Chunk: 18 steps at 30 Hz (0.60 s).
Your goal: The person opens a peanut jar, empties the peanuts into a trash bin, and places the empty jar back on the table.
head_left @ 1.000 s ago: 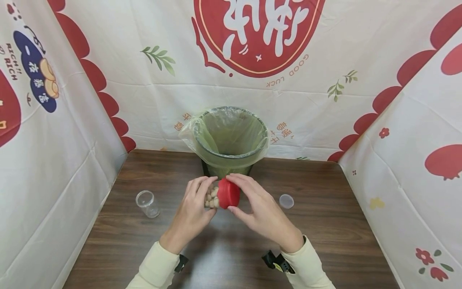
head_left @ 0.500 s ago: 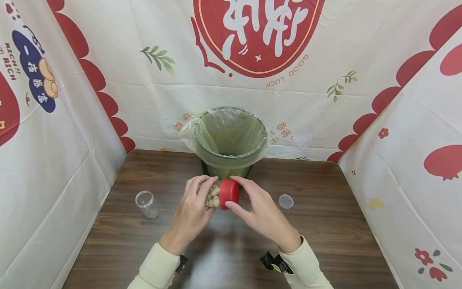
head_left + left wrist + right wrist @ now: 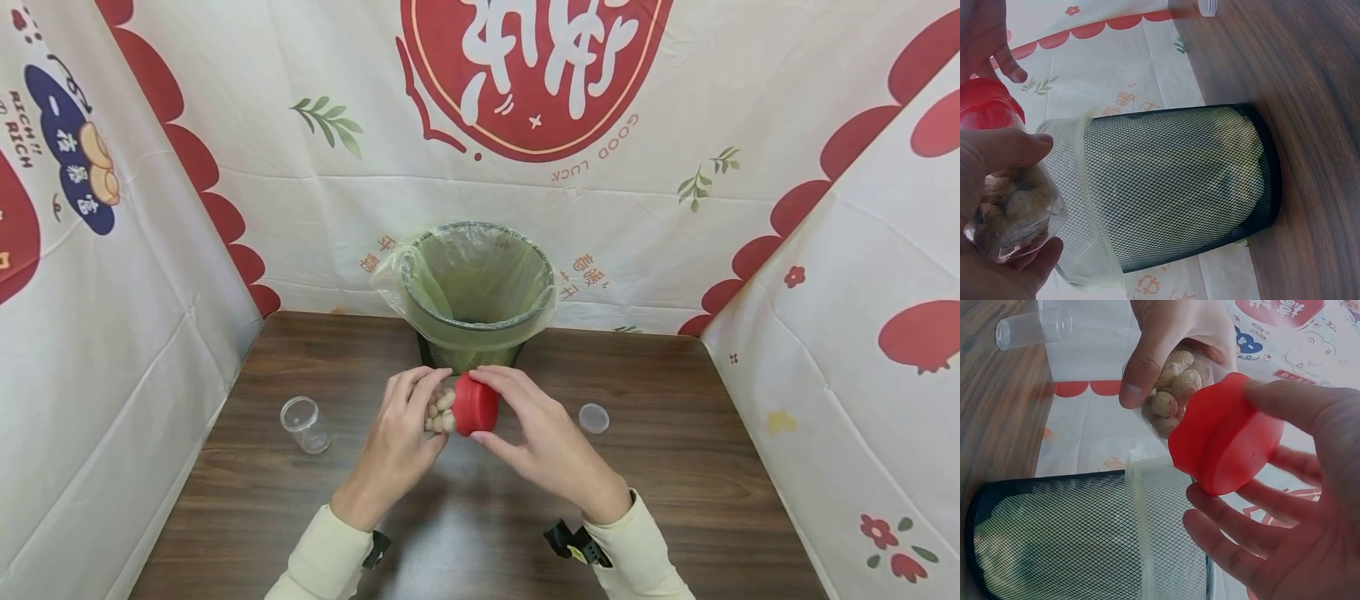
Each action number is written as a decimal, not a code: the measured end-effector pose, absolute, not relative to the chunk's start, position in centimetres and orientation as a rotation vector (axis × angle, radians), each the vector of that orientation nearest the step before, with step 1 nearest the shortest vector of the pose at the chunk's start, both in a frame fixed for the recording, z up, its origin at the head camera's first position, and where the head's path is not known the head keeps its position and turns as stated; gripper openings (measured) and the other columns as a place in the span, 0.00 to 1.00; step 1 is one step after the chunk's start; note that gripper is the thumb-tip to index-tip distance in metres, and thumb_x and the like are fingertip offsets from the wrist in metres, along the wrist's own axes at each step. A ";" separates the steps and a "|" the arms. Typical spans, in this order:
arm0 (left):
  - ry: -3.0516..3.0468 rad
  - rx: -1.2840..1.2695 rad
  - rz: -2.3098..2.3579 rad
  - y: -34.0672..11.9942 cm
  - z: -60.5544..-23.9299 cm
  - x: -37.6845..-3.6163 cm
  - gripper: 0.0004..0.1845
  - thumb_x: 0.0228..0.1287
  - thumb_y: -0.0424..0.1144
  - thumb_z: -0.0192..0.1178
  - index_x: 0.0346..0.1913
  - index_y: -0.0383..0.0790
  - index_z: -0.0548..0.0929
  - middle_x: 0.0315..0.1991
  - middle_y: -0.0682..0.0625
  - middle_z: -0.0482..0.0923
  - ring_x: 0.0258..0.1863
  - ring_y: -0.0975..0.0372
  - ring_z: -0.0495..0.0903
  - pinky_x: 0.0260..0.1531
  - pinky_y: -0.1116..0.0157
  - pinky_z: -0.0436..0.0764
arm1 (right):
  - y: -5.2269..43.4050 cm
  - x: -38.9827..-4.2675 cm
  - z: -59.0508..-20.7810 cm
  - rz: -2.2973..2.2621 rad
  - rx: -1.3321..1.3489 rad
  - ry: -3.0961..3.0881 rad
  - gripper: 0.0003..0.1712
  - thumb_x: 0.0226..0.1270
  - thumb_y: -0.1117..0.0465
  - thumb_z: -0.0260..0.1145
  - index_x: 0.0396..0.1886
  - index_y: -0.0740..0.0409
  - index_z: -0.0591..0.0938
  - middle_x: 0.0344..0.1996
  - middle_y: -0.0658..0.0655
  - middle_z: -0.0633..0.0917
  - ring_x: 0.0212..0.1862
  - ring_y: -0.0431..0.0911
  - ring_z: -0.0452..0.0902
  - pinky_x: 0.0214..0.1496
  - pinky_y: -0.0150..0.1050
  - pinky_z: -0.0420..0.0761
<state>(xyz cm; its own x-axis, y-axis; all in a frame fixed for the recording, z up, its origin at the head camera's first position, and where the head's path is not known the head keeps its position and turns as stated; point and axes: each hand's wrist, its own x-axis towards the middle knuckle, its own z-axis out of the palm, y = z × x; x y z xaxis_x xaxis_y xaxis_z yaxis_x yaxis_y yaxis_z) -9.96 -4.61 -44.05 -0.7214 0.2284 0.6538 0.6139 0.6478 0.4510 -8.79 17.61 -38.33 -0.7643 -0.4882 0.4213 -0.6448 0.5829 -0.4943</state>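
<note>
My left hand (image 3: 397,437) grasps a clear jar (image 3: 441,410) filled with peanuts, thumb and fingers curled round its body; the jar lies tilted on its side, held above the wooden table (image 3: 675,467) just in front of the mesh bin (image 3: 476,287). My right hand (image 3: 543,442) grasps the jar's red lid (image 3: 475,404), with the thumb on the near edge and the fingers wrapped over the far edge. The lid sits on the jar's mouth; I cannot tell whether it is threaded tight. In the right wrist view the lid (image 3: 1225,434) faces the camera and the peanuts (image 3: 1172,381) show through the jar wall beneath my left thumb. In the left wrist view the jar (image 3: 1013,212) rests against my palm, close beside the bin (image 3: 1179,187), which is black mesh lined with a pale green bag. An empty clear jar (image 3: 305,423) stands on the table to the left, well apart from my hands. A small clear lid (image 3: 594,417) lies flat on the table to the right.
</note>
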 end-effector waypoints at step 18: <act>-2.259 -0.724 -0.777 -4.5 -44.0 -10.0 0.38 0.47 0.21 0.80 0.65 0.36 0.82 0.58 0.40 0.79 0.60 0.46 0.78 0.53 0.51 0.89 | 17.6 -8.7 -38.5 1.102 0.780 -2.700 0.34 0.75 0.54 0.74 0.76 0.52 0.75 0.61 0.50 0.83 0.48 0.42 0.81 0.51 0.41 0.87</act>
